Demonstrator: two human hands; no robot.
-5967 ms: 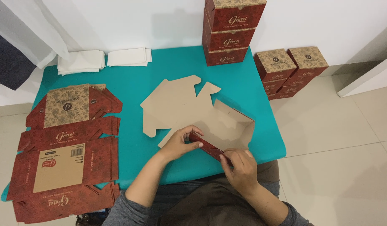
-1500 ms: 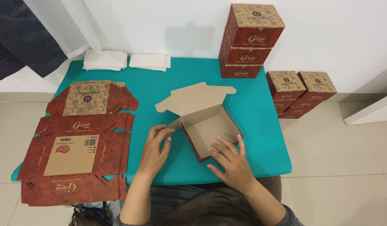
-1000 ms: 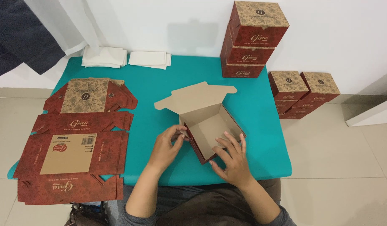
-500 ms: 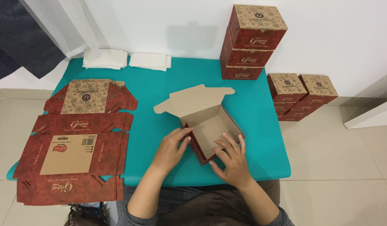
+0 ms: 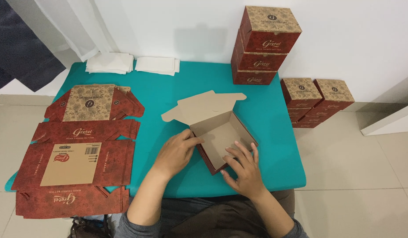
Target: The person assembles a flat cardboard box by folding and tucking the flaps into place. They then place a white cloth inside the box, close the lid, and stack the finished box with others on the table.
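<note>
A half-built red cardboard box [image 5: 221, 136] with a plain brown inside stands open on the teal table [image 5: 274, 132], its lid flap [image 5: 204, 105] lying back toward the wall. My left hand [image 5: 177, 150] rests on the box's left wall, thumb over the rim. My right hand [image 5: 243, 165] presses flat against the near right wall, fingers spread over its edge. Both hands touch the box from outside; neither encloses it.
A pile of flat red box blanks [image 5: 76, 154] covers the table's left side and overhangs its front edge. Two stacks of white paper [image 5: 133, 64] lie at the back. Three finished boxes [image 5: 263, 44] are stacked against the wall; more boxes [image 5: 316, 99] sit on the floor to the right.
The flat blank has been folded into an open box with standing walls. My left hand has slid onto the left wall, my right hand stays on the near right wall.
</note>
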